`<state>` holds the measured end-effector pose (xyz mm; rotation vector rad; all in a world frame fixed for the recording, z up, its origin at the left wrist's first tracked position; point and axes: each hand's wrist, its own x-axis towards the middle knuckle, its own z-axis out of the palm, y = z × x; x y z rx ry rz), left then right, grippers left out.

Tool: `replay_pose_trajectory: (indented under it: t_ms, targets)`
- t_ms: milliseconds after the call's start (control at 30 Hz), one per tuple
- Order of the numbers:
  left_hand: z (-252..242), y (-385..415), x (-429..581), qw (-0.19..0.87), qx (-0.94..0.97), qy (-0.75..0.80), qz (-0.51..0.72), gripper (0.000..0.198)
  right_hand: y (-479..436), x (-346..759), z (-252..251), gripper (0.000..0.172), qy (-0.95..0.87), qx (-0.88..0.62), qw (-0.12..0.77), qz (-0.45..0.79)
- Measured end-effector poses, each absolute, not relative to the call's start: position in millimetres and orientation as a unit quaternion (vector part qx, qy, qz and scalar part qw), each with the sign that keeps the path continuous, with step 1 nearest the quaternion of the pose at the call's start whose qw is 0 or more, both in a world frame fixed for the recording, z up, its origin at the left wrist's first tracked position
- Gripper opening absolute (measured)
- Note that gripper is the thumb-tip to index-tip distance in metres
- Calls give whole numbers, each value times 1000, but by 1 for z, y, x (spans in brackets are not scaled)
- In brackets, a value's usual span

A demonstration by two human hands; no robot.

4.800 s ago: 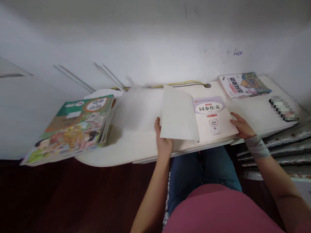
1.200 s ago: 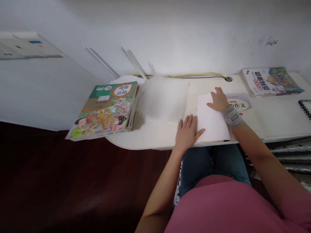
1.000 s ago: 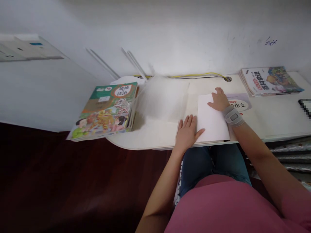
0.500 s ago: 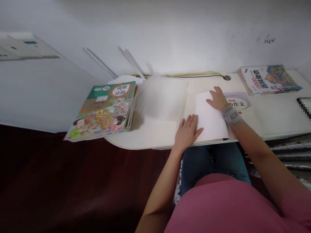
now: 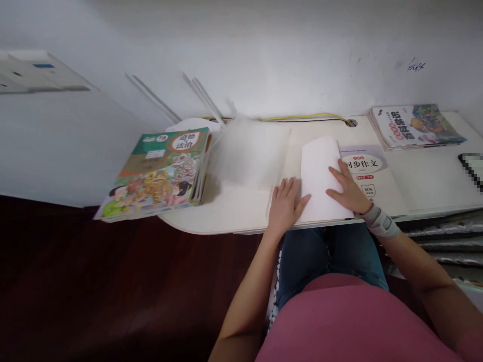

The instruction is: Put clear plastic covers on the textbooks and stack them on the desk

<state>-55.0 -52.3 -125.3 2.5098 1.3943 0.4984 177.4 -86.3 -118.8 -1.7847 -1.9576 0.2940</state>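
Note:
A pale book (image 5: 372, 173) with a lilac-topped cover lies on the white desk (image 5: 234, 213) in front of me. A white sheet (image 5: 317, 166) is folded over the book's left part, its far end bowed up. My left hand (image 5: 285, 206) lies flat, fingers spread, on the desk at the sheet's left edge. My right hand (image 5: 349, 190), a grey band on its wrist, presses flat on the sheet near its right edge.
A stack of colourful books (image 5: 158, 173) overhangs the desk's left end. A translucent white sheet (image 5: 249, 153) lies beside it. Another book stack (image 5: 415, 125) sits at the back right. A yellow cable (image 5: 302, 117) runs along the wall. A dark object (image 5: 471, 166) is at the right edge.
My right hand has slid from the sheet's far end back toward me along its right edge. The sheet's far end now curls up. My left hand has stayed put.

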Motion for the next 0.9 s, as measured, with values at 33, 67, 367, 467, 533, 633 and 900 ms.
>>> replay_pose_trajectory:
  t_ms: [33,67,367,467,533,633,900]
  targets:
    - [-126,-52,-57,125,844,487,187,59,-88,175,-120,65,-711,-655,235,104]
    - [-127,-52,-59,139,832,496,204,58,-89,172,-120,65,-710,-658,231,98]
    - [-133,-50,-67,238,776,501,302,54,-89,156,-106,57,-722,-674,153,35]
    - [-136,-48,-66,210,800,489,276,52,-88,149,-102,54,-720,-679,140,16]
    - [-138,-47,-65,193,812,484,261,51,-86,144,-101,51,-719,-680,143,11]
    - [-140,-46,-64,176,822,481,250,51,-80,136,-103,50,-722,-675,153,14]
    - [-131,-48,-73,157,849,447,233,50,-92,159,-117,67,-692,-643,302,129]
